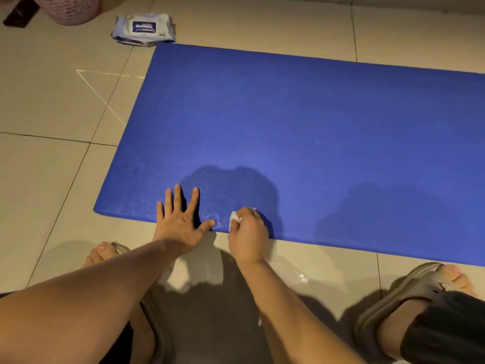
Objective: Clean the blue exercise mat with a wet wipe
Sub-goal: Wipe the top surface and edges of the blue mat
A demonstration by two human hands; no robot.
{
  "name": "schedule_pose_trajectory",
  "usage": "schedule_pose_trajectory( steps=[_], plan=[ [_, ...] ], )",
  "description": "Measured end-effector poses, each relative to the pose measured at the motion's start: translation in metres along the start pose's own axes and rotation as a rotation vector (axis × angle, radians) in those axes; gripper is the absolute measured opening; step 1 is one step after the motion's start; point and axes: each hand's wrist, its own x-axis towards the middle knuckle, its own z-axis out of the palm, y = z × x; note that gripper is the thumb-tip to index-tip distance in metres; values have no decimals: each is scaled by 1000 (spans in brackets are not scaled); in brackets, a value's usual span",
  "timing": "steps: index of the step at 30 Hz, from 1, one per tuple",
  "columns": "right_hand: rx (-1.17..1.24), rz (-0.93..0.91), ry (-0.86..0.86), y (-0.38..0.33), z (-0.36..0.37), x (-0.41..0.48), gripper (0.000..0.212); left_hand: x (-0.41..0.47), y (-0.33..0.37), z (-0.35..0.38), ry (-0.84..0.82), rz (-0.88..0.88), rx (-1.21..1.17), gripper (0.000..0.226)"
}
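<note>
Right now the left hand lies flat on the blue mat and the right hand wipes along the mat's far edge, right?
Not the far edge: the head view shows the right hand gripping the wet wipe at the blue exercise mat's near edge. The left hand does lie flat on the mat.

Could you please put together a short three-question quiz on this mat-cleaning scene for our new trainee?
1. True or false: the left hand rests with straight, spread fingers on the near edge of the blue mat.
2. What does the right hand grip? A) the wet wipe B) a sponge C) nothing
3. Fill in: the pack of wipes lies on the floor tiles by the mat's far ____ corner.

Key: 1 true; 2 A; 3 left.
</note>
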Motion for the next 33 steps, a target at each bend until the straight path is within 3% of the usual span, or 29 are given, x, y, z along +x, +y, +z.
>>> schedule_pose_trajectory(
  steps=[4,8,11,18,21,24,28,30,33],
  plan=[
    [-46,-50,32,30,-20,2,16,1,-3,-1,-8,6,-10,95],
    [-4,224,202,89,-66,4,15,3,-3,2,7,0,-2,101],
    [61,362,234,91,-71,14,11,4,-2,4,21,-11,4,105],
    [21,40,-19,-20,-2,15,16,2,0,2,18,-10,3,94],
    [-70,-52,-126,-26,-1,24,18,2,0,2,27,-7,18,92],
    [-152,-30,-59,15,-30,34,14,2,0,4,20,-5,-17,92],
    [-173,158,127,77,-76,42,21,1,1,3,13,-15,-3,93],
    [-158,191,164,75,-77,42,21,1,1,2,22,-13,-2,93],
    [-146,100,81,36,-49,38,14,0,2,1,17,-12,-3,92]
  ],
)
